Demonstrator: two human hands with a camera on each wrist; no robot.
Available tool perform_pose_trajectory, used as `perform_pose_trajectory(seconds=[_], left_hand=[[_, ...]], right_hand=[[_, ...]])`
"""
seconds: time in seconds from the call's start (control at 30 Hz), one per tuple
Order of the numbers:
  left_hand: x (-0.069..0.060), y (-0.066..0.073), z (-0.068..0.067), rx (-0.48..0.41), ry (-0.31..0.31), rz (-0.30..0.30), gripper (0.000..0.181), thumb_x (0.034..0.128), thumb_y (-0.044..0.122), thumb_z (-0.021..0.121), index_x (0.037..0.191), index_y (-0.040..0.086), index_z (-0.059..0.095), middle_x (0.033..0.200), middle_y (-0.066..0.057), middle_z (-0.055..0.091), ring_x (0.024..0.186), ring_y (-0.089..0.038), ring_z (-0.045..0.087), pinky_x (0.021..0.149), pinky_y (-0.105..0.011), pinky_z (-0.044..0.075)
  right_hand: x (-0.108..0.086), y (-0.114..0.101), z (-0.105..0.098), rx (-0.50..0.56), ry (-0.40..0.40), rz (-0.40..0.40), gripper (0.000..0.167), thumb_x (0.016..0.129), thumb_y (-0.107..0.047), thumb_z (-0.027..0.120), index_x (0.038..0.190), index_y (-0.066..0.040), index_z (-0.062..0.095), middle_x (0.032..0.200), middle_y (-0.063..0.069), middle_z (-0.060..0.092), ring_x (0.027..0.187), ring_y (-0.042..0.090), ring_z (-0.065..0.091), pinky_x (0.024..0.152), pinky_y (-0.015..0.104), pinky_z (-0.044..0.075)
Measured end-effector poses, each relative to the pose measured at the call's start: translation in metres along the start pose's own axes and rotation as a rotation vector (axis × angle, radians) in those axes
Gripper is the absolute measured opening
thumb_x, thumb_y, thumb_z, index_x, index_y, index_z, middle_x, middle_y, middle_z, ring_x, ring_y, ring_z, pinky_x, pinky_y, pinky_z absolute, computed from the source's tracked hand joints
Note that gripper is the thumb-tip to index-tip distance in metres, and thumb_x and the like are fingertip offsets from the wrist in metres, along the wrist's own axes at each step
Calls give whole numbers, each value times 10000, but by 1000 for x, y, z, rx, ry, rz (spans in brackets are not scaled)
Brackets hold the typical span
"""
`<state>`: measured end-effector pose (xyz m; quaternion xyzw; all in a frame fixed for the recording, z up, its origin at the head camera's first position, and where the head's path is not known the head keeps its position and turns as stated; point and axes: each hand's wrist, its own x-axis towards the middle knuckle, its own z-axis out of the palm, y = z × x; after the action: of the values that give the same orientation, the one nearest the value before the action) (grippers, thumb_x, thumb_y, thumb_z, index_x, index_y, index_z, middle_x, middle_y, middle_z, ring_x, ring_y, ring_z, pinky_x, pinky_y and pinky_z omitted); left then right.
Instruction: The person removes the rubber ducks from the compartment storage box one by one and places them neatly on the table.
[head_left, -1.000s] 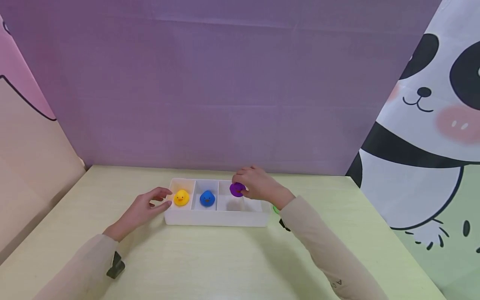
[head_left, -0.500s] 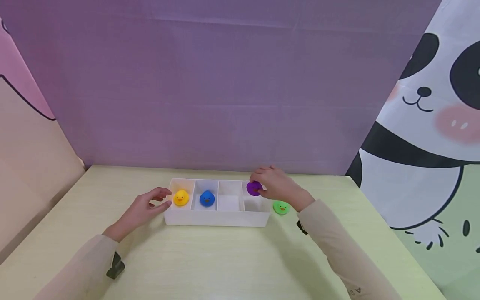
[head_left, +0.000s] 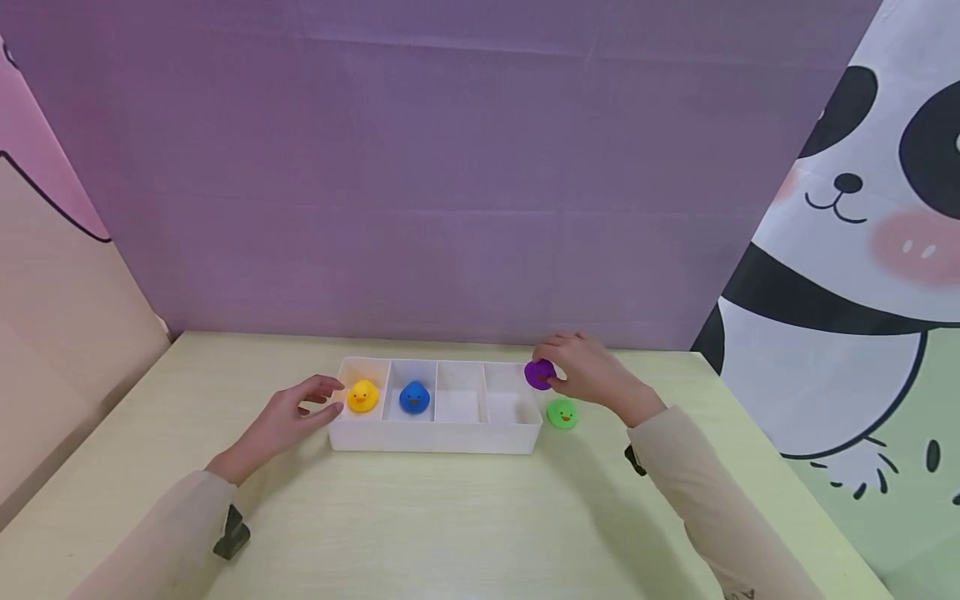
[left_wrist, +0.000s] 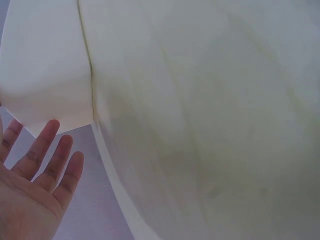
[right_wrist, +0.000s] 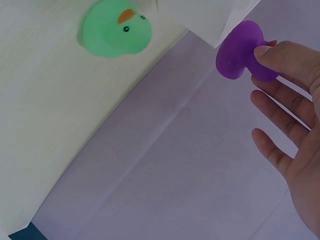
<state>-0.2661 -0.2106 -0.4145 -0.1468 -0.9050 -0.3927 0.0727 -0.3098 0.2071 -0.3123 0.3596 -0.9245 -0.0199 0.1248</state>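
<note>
Between thumb and fingers my right hand [head_left: 596, 375] pinches a purple rubber duck [head_left: 539, 375], held up over the right end of a white compartment box [head_left: 435, 437]. The right wrist view shows the thumb pressed on the purple duck [right_wrist: 241, 50]. My left hand [head_left: 288, 417] lies at the box's left end, thumb and fingers apart; its fingers look relaxed in the left wrist view. In the leftmost compartment sits a yellow rubber duck [head_left: 363, 396], and beside it, in the second, a blue one [head_left: 415, 397]. The two right compartments hold nothing.
A green rubber duck [head_left: 562, 413] stands on the pale table [head_left: 420, 525], just right of the box. Behind the table's back edge rises a purple backdrop [head_left: 450, 183]. A panda-printed panel [head_left: 832, 350] borders the right side.
My right hand has carried the purple duck rightward, from above the third compartment to the box's right end. The green duck, mostly hidden before, now shows fully. My left hand has stayed put.
</note>
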Motion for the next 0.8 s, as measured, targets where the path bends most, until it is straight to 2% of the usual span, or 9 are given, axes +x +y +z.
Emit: perform_pose_trajectory(seconds=[0.67, 0.8], left_hand=[[1, -4, 0, -7, 4, -3, 376, 866, 347, 610, 1181, 151, 548, 1129, -121, 616, 1045, -291, 553, 823, -428, 503], [1, -4, 1, -10, 5, 0, 384, 864, 378, 603, 1177, 163, 548, 1129, -117, 618, 1044, -288, 554, 821, -423, 504]], right_hand=[[-40, 37, 17, -27, 29, 54, 267, 674, -81, 771, 915, -90, 656, 884, 29, 647, 849, 211, 574, 791, 434, 471], [-48, 43, 22, -31, 26, 63, 278, 664, -81, 780, 910, -89, 651, 880, 36, 648, 838, 209, 570, 738, 405, 463]])
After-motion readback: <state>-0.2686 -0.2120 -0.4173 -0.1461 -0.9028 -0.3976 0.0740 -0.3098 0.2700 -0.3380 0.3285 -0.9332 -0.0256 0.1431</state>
